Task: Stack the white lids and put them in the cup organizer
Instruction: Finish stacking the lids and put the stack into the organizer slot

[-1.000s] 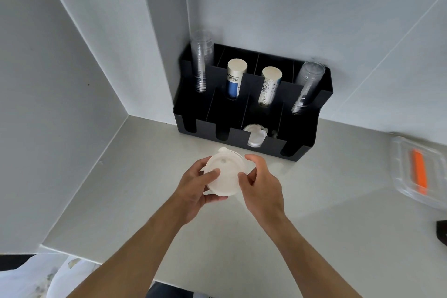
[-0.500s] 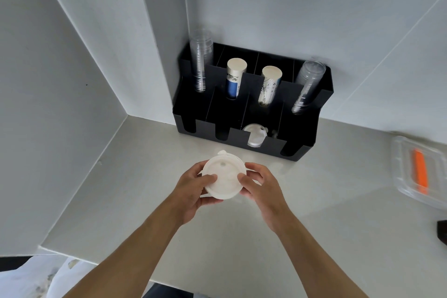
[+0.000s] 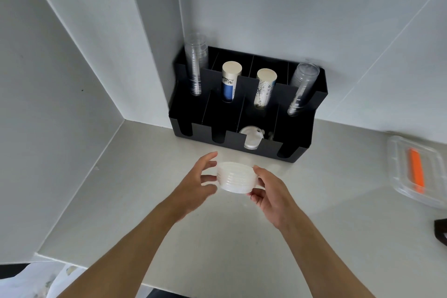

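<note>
A stack of several white lids is held level above the counter, its ribbed side toward me. My right hand grips its right edge. My left hand is at its left edge with fingers spread, blurred, touching or just off it. The black cup organizer stands against the wall just beyond. More white lids lie in its third front slot.
In the organizer's back slots are stacks of clear cups at left, more clear cups at right, and two paper cup stacks. A clear container with an orange item sits at the counter's right. Walls close the left and back.
The lid stack has turned from face-up toward me to side-on and level. My left hand's fingers have spread away from their grip.
</note>
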